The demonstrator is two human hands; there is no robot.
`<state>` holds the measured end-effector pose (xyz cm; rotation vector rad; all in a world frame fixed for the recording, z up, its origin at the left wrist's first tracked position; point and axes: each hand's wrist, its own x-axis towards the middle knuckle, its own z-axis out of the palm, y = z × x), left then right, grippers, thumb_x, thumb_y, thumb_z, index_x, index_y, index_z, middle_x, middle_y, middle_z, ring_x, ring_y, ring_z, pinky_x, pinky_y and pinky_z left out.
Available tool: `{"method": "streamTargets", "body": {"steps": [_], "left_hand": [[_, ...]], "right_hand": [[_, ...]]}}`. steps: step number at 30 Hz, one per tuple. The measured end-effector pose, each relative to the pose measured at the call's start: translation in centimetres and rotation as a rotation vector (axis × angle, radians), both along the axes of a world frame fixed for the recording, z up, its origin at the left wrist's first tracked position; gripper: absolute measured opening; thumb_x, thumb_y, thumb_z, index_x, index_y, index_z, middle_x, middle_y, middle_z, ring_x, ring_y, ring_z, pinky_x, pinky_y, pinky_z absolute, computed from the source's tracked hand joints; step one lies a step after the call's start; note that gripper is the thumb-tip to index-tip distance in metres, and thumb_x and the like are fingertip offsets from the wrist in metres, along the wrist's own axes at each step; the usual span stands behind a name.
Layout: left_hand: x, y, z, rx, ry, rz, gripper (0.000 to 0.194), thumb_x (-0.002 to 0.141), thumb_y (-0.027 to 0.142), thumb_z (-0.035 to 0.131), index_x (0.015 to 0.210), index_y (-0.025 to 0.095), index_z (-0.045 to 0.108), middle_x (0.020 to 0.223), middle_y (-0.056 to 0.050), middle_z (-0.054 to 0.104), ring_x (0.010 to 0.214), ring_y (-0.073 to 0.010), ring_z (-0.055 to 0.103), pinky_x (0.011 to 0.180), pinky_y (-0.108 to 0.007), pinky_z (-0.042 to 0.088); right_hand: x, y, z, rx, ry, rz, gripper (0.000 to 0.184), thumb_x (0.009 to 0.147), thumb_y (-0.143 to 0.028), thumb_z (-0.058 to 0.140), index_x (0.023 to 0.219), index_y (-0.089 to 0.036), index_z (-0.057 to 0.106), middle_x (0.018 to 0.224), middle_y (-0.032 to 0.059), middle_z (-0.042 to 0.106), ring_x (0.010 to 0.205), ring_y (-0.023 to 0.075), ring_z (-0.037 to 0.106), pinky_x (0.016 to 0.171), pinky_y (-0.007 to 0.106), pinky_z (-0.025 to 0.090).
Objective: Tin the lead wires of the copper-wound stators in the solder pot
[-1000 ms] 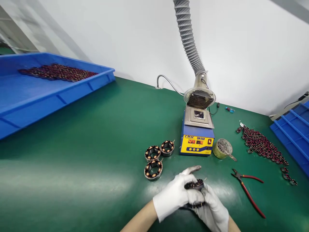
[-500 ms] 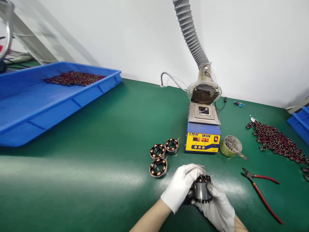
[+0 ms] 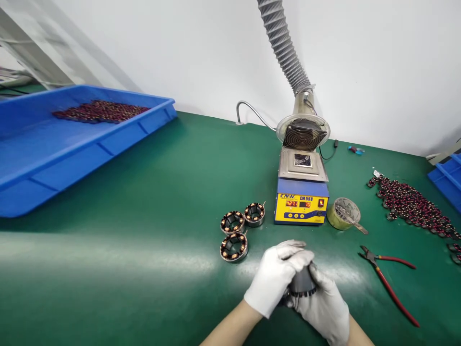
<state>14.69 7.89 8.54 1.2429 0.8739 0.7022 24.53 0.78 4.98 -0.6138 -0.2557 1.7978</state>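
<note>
Both my hands wear white gloves and close together on one round metal stator (image 3: 301, 281) low in the middle of the view. My left hand (image 3: 275, 278) wraps over its top and left side. My right hand (image 3: 322, 307) cups it from below and the right. Only the grey metal side of the stator shows between the fingers. Three more stators (image 3: 234, 246) with copper windings lie on the green mat just left of my hands.
A blue and yellow solder pot (image 3: 301, 194) stands behind my hands under a grey fume hose (image 3: 284, 45). Right of it lie a small tin (image 3: 344, 214), red-handled cutters (image 3: 391, 283) and a heap of dark red parts (image 3: 414, 204). A blue tray (image 3: 72, 139) sits at far left.
My hands have turned the stator: its winding face with wire ends showed on top half a second ago, and now my left fingers cover it. The view shifted slightly.
</note>
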Motion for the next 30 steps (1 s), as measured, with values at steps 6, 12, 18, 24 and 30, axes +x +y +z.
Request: {"method": "streamTargets", "body": {"steps": [6,12,18,24,30], "left_hand": [[-1.4,1.5,-0.2,-0.12,-0.109,0.239,0.037,0.065,0.049,0.064,0.073,0.013,0.064,0.073,-0.006,0.063,0.078,-0.0215,0.059,0.071,-0.028,0.047],[-0.4,0.1,-0.1,-0.219,-0.151,0.02,0.029,0.06,0.036,0.069,0.079,0.014,0.065,0.08,-0.007,0.066,0.071,-0.0212,0.06,0.064,-0.029,0.05],[-1.4,1.5,-1.3,-0.171,-0.514,0.276,0.034,0.064,0.036,0.07,0.088,0.016,0.059,0.082,-0.005,0.064,0.085,-0.0199,0.06,0.086,-0.032,0.045],[-1.1,-0.2,-1.9,0.113,-0.118,-0.216,0.072,0.041,0.005,0.071,0.109,0.025,0.056,0.11,-0.004,0.056,0.099,-0.0247,0.054,0.091,-0.035,0.041],[-0.4,0.6,-0.7,-0.203,-0.083,-0.005,0.025,0.053,0.026,0.067,0.075,0.014,0.065,0.076,-0.005,0.065,0.074,-0.0219,0.059,0.068,-0.03,0.047]], "right_hand": [[0.4,0.1,0.7,-0.036,0.059,0.04,0.045,0.068,-0.045,0.065,0.103,-0.017,0.06,0.087,0.0068,0.067,0.07,0.0171,0.06,0.057,0.025,0.041],[0.0,0.1,-0.1,-0.029,0.027,-0.02,0.029,0.071,-0.043,0.063,0.09,-0.02,0.063,0.083,0.0043,0.067,0.073,0.0172,0.06,0.057,0.025,0.04],[0.8,0.2,0.1,-0.032,0.079,0.027,0.045,0.074,-0.05,0.054,0.103,-0.017,0.057,0.079,0.0052,0.064,0.054,0.0119,0.053,0.039,0.018,0.03],[0.9,0.6,0.3,-0.046,0.107,-0.001,0.048,0.074,-0.056,0.048,0.103,-0.019,0.061,0.102,0.0063,0.064,0.086,0.0203,0.059,0.072,0.033,0.044],[0.8,0.2,0.1,-0.085,0.029,0.099,0.046,0.072,-0.055,0.054,0.09,-0.014,0.064,0.078,0.0073,0.068,0.062,0.016,0.062,0.054,0.025,0.043]]}}
